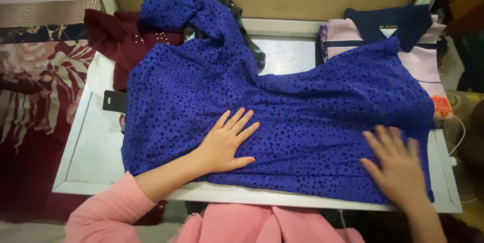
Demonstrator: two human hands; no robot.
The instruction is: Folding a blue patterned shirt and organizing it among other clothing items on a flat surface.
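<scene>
1. Pale grey and rimmed, the desk (96, 147) fills the middle of the head view, with a patterned floral rug (35, 81) to its left and a tan board behind it.
2. Spread across the desk lies a blue dress (302, 117) dotted with small dark marks; one sleeve (176, 3) is folded up toward the far edge.
3. Left hand (224, 142) lies flat on the middle of the dress, fingers spread wide and holding nothing, its pink sleeve (101, 213) reaching in from the near edge.
4. Right hand (398, 165) also rests open and flat on the cloth near the right hem; it is blurred, so its exact finger spread is hard to read.
5. Judged from how it lies, the dress is laid out and mostly smooth, though some creases show through the middle and nothing beyond the one sleeve is folded over.
6. A small black hang tag (114, 101) sits at the left edge of the dress, rectangular, its print too small to read.
7. An orange patch-like label (441, 106) shows at the right edge, beside a pink shirt with a navy collar (403, 26).
8. A maroon garment (121, 36) with small pale beads lies at the far left, partly under the dress.
</scene>
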